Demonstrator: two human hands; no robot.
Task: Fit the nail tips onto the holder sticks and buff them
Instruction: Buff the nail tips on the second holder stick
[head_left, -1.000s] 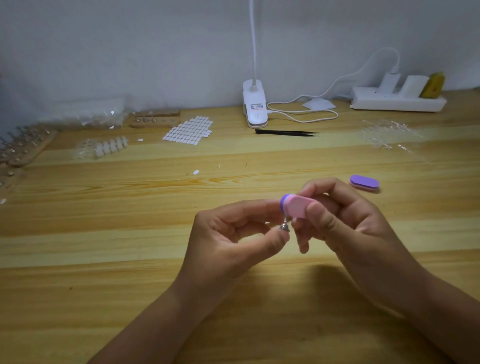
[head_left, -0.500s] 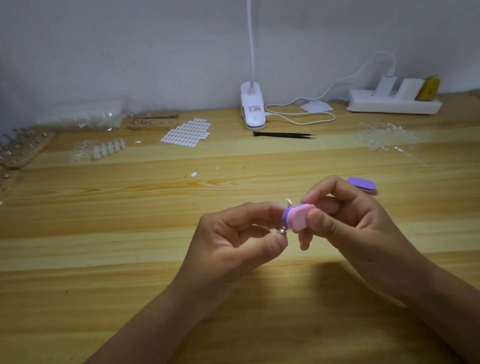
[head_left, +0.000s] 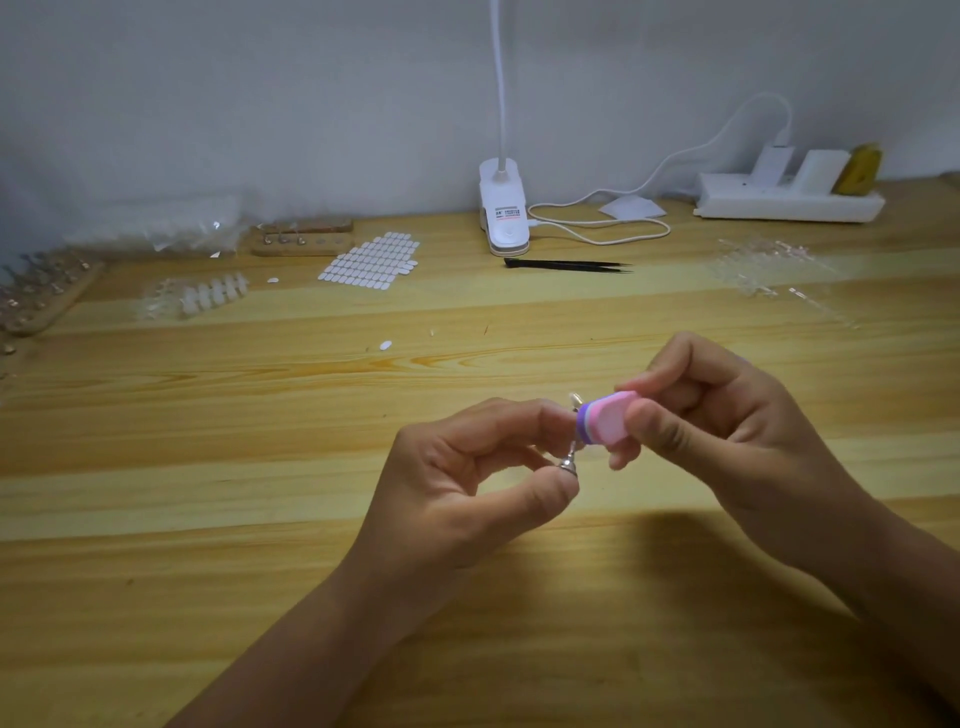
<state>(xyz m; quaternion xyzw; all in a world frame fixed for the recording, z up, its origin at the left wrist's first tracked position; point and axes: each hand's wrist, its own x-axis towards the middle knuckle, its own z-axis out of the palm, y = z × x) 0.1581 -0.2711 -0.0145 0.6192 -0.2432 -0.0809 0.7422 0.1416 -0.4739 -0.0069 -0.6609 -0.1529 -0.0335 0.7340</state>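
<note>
At the table's (head_left: 208, 519) far left edge stands one wooden rack (head_left: 57, 306) set with holder sticks, too blurred to count. Just right of it, by the wall, lies one clear plastic bag (head_left: 156, 228), and in front of that one strip of pale nail tips (head_left: 213, 295). Next comes a second, smaller wooden block (head_left: 304, 241) with three sticks standing in it, then one sheet of white oval tabs (head_left: 371, 261). Two loose white ovals lie apart from the sheet, one (head_left: 272, 280) beside it and one (head_left: 385, 345) nearer the person. One white clip lamp (head_left: 504, 213) stands at the wall, with one pair of black tweezers (head_left: 566, 265) lying before it. Nearer the camera, above the table, the left hand (head_left: 467, 478) pinches one metal holder stick (head_left: 570, 460) between curled thumb and forefinger. The stick stands nearly upright, with a single nail tip (head_left: 575, 399) at its top. One pink and purple buffer block (head_left: 608, 418) has its purple edge against the stick just below the tip, and the right hand (head_left: 727, 415) grips this block between thumb and forefinger, the other fingers curled under. Further right lies one scatter of clear nail tips (head_left: 763, 265), and behind it one white power strip (head_left: 779, 200) carries three plugs, two white and one yellow.
</note>
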